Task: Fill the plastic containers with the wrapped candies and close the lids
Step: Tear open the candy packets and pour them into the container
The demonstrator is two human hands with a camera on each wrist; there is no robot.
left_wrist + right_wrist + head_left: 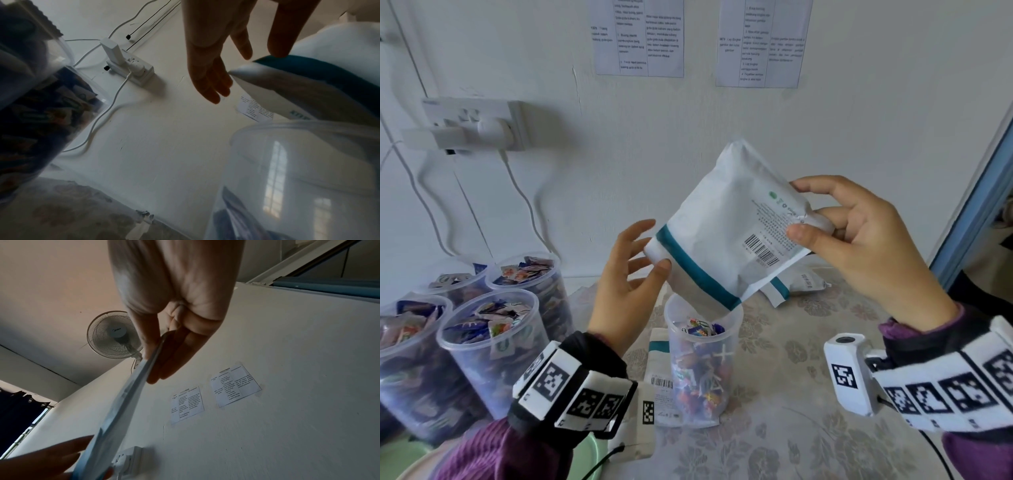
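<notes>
A white bag with a teal band (pixel 726 240) hangs mouth down, tilted, over a clear plastic container (pixel 671 308) on the table. Wrapped candies (pixel 698 329) fill that container nearly to the rim. My right hand (pixel 799 210) pinches the bag's raised corner between thumb and fingers, which the right wrist view (pixel 156 366) shows edge-on. My left hand (pixel 654 245) is at the bag's lower left corner, thumb on the teal band (pixel 308 78) and fingers straight behind it. The container's rim (pixel 308 128) lies just below the bag's mouth, which hides any falling candy.
Several candy-filled containers without lids (pixel 489 329) stand at the left. Other white bags lie behind the container (pixel 791 284) and beside it (pixel 659 359). A power strip with cables (pixel 472 123) hangs on the wall. A pale green rim (pixel 400 455) shows bottom left, a blue door frame (pixel 979 192) at the right.
</notes>
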